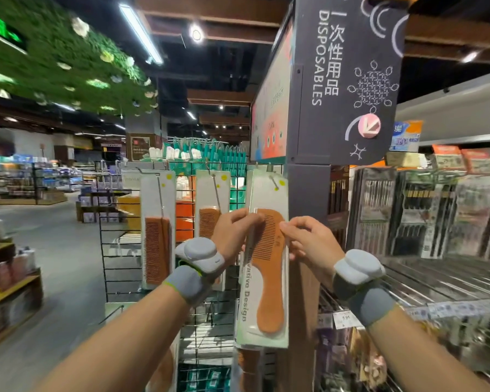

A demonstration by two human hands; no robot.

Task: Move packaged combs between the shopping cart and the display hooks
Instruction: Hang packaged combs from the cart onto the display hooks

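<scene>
Task status, as far as this one head view shows. The shopping cart is not in view, so nothing can be said of its load.

The wire rack (pixel 108 250) carries three packaged combs along its top edge. They are the left package (pixel 157 230), the middle package (pixel 211 193) and the handled-comb package (pixel 266 278). The last hangs at the rack's right edge, just beside the dark pillar (pixel 309 199). The left and middle packages hang free on their hooks, and no hand is on either.

The handled-comb package has its top at the right hook (pixel 274 183), and the hook's tip shows at the hanging hole. It cannot be told whether the card is fully seated. Near the rack's lower left corner a lower hook (pixel 113 311) is bare.

Judgement: the step in hand is one package at the right hook. It is either being threaded on or being drawn off, and this view does not settle which. If hanging, the top row is nearly filled and the lower hook remains. If removing, two packages are left on the top row.

- **Left hand** (pixel 232 230): the fingers (pixel 242 215) are curled and close together. They pinch the package's left edge, level with the comb's teeth.
- **Right hand** (pixel 309 241): thumb and forefinger tips (pixel 285 225) are brought together on the package's right edge, at about the same height. The other fingers are loosely curled below and grip nothing else.

Both wrists wear grey bands.
</scene>
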